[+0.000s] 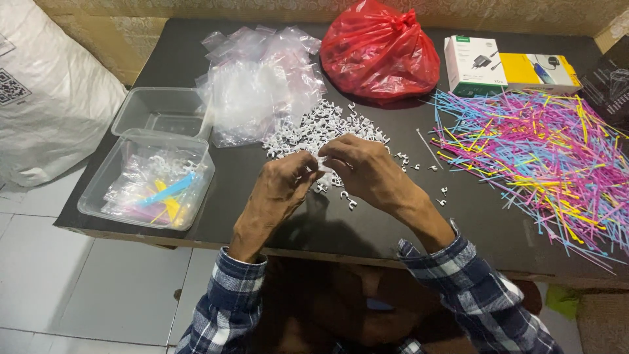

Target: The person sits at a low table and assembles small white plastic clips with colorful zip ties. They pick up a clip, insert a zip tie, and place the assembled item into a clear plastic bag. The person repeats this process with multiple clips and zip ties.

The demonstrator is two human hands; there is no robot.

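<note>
A dark table (196, 59) stands on a pale tiled floor, with a white sack (46, 98) slumped against the wall off to the left. Well left of the person's fingers sit two clear plastic tubs (145, 196), the nearer one holding filled bags with coloured ties inside. Beyond the fingers and a little left lies a heap of empty clear bags (255, 85).

The left hand (282, 183) and the right hand (367, 167) meet knuckle to knuckle just above the tabletop. Both sets of fingertips are pinched together on something small and white, seemingly one or two of the white cable clips (314, 131), whose main pile lies just beyond and under the fingers. What exactly sits between the fingertips I cannot make out.

To handle these well, I reckon a light pinch near the pile is best, with hands low so a dropped clip lands among the others rather than skittering off the edge.

Behind the right hand sits a knotted red bag (380, 52); further right, two small boxes (508, 65), and a wide scatter of coloured cable ties (544, 144), well apart from the fingers.
</note>
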